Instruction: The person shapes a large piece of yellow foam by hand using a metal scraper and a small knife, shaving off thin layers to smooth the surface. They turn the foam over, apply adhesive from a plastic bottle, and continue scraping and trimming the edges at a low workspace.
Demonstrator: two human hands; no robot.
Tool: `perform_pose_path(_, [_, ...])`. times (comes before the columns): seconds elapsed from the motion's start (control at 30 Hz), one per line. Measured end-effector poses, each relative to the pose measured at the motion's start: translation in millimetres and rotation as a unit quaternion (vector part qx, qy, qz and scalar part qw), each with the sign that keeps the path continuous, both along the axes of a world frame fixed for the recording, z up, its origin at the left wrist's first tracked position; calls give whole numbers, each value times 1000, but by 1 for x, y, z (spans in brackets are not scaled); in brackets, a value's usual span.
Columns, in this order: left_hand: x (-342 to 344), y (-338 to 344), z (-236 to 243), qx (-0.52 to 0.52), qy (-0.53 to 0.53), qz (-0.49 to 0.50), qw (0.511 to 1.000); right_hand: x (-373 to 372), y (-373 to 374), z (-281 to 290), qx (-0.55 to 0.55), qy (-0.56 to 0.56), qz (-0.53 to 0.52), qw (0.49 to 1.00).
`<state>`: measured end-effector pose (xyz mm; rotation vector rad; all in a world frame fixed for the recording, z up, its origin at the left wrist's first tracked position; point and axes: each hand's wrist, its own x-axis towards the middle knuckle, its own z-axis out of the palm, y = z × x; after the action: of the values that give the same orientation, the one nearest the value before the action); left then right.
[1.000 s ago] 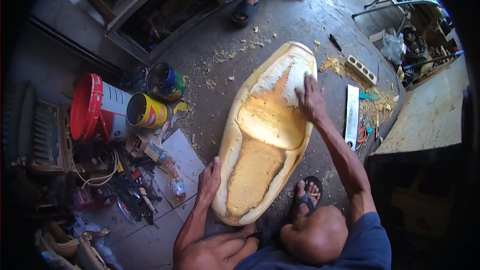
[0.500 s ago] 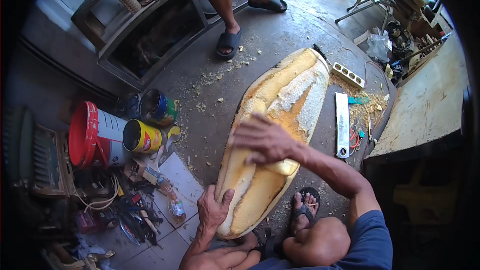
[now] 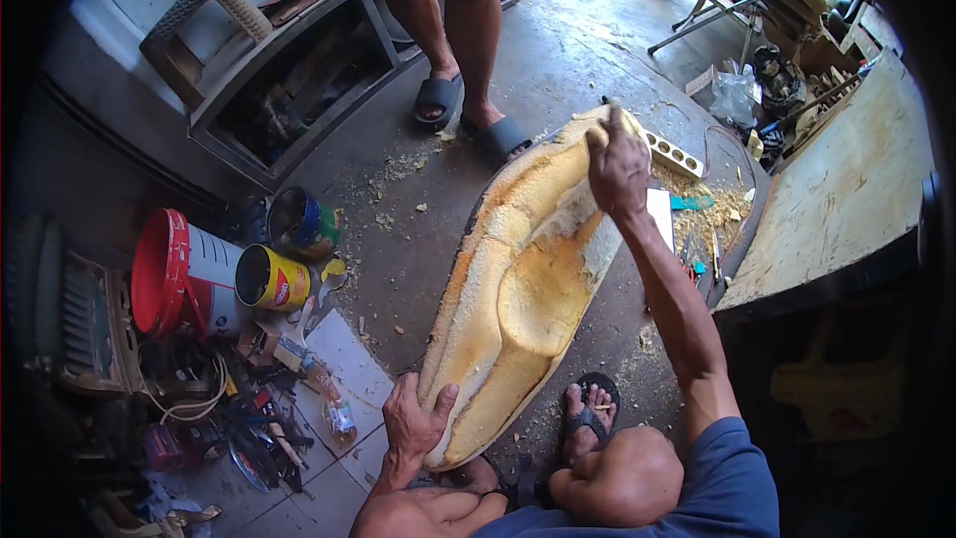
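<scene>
On the concrete floor, the long yellow foam seat pad (image 3: 528, 289) now stands tipped on its edge. The left hand (image 3: 413, 423) clasps its near end, as before; the right hand (image 3: 617, 169), earlier at mid-pad, has moved up to grip the far end.

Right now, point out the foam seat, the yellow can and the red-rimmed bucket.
foam seat (image 3: 518, 299), head view, middle of its yellow foam.
yellow can (image 3: 284, 284), head view, its side wall.
red-rimmed bucket (image 3: 159, 274), head view, its red rim.
</scene>
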<state>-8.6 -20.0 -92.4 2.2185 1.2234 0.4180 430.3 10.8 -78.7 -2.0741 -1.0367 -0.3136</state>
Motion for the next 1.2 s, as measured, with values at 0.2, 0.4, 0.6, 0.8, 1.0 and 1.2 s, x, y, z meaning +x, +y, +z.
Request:
perform_pose_path(0.2, [-3,-3,3,4,-8,-4,1000,-11,-8,-10,-83,44,133,987])
perform_pose_path(0.4, [2,-7,0,23,-7,-17,1000,-16,-7,11,-95,53,153,982])
perform_pose_path(0.6, [-9,-5,-8,37,-13,1,999,-19,21,12,-83,47,200,975])
perform_pose_path(0.8, [1,-11,-11,-10,-4,18,1000,105,-4,-70,94,-40,-58,993])
perform_pose_path(1.0, [-32,-23,-19,-34,-13,11,999,39,-51,-73,-12,72,-150,986])
perform_pose_path(1.2, [-9,-10,-40,-41,-20,26,999,-110,-30,-63,112,-13,164,980])
